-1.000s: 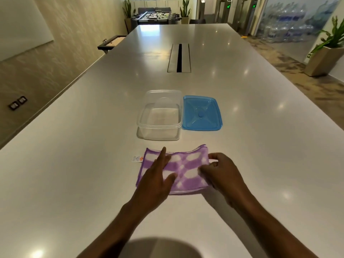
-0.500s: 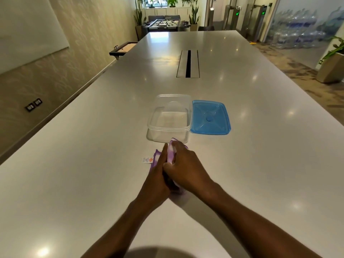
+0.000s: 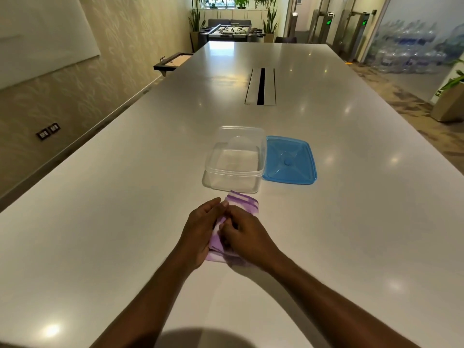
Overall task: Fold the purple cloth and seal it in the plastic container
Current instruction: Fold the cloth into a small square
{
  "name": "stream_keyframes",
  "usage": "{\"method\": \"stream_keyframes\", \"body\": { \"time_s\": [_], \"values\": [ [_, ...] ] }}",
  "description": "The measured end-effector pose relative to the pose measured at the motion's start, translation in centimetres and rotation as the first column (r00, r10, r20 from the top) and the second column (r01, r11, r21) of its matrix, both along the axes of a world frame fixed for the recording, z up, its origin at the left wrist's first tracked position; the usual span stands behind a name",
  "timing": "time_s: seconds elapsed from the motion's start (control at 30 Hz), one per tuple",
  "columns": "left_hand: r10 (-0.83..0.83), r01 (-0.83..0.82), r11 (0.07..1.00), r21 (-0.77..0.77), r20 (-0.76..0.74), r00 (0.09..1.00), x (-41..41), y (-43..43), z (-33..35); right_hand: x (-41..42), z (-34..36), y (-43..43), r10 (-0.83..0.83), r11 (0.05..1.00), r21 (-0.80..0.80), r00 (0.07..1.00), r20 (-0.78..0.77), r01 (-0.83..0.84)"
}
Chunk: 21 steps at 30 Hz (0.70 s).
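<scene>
The purple and white cloth (image 3: pixel 243 201) lies folded into a narrow strip on the white table, just in front of the clear plastic container (image 3: pixel 233 169). My left hand (image 3: pixel 200 229) rests along its left side and my right hand (image 3: pixel 244 231) lies on top of it, both pressing on the fabric. Most of the cloth is hidden under my hands; only its far end and near edge show. The container stands open with nothing in it. Its blue lid (image 3: pixel 288 163) lies flat on the table, touching the container's right side.
A long white table (image 3: pixel 125 222) stretches ahead, with a cable slot (image 3: pixel 261 86) in its middle. A wall runs close along the left. Potted plants and a foosball table stand at the far end.
My right hand carried the cloth's right half over onto the left half, making a narrower strip. Both hands have come together on the folded cloth. The view shifted slightly.
</scene>
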<state>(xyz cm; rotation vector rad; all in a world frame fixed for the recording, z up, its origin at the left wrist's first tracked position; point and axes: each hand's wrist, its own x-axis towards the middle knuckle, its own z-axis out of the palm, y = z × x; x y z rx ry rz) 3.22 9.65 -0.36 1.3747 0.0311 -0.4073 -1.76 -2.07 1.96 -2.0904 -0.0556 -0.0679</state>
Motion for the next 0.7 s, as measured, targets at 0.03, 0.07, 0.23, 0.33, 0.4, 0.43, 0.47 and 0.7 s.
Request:
{"method": "stream_keyframes", "body": {
  "time_s": [0.03, 0.07, 0.23, 0.33, 0.4, 0.43, 0.47, 0.7],
  "values": [
    [-0.050, 0.050, 0.999, 0.000, 0.000, 0.999, 0.2, 0.1, -0.1, -0.1, -0.1, -0.3, -0.035, 0.998, 0.045, 0.999, 0.019, 0.034],
    [-0.084, 0.084, 0.996, -0.012, -0.009, 0.996, 0.4, 0.3, -0.1, -0.3, -0.2, -0.6, -0.086, 0.992, 0.098, 0.996, 0.040, 0.081],
    [-0.037, 0.033, 0.997, -0.066, -0.066, 0.997, 0.4, 0.6, -0.1, -1.7, -1.0, -1.7, -0.373, 0.919, 0.219, 0.903, 0.215, 0.328],
    [-0.013, 0.011, 0.999, 0.035, 0.054, 0.998, -0.1, 0.6, 0.0, -1.8, -1.3, -2.1, -0.420, 0.908, 0.147, 0.859, 0.293, 0.393],
    [-0.018, 0.016, 1.000, 0.025, 0.072, 0.997, -0.1, 0.6, 0.0, -1.6, -1.4, -2.0, -0.321, 0.942, 0.007, 0.894, 0.311, 0.336],
    [-0.019, 0.017, 1.000, 0.025, 0.078, 0.997, -0.2, 0.5, 0.0, -1.5, -1.7, -2.0, -0.232, 0.955, -0.107, 0.920, 0.315, 0.277],
    [-0.012, 0.009, 1.000, 0.030, 0.087, 0.996, -0.3, 0.4, 0.1, -1.4, -2.0, -1.8, -0.129, 0.949, -0.239, 0.943, 0.306, 0.207],
    [0.212, -0.231, 0.962, 0.149, 0.133, 0.968, -1.1, 0.1, 0.7, -0.2, -4.2, -0.5, 0.133, 0.822, -0.565, 0.989, 0.066, -0.073]
  ]
}}
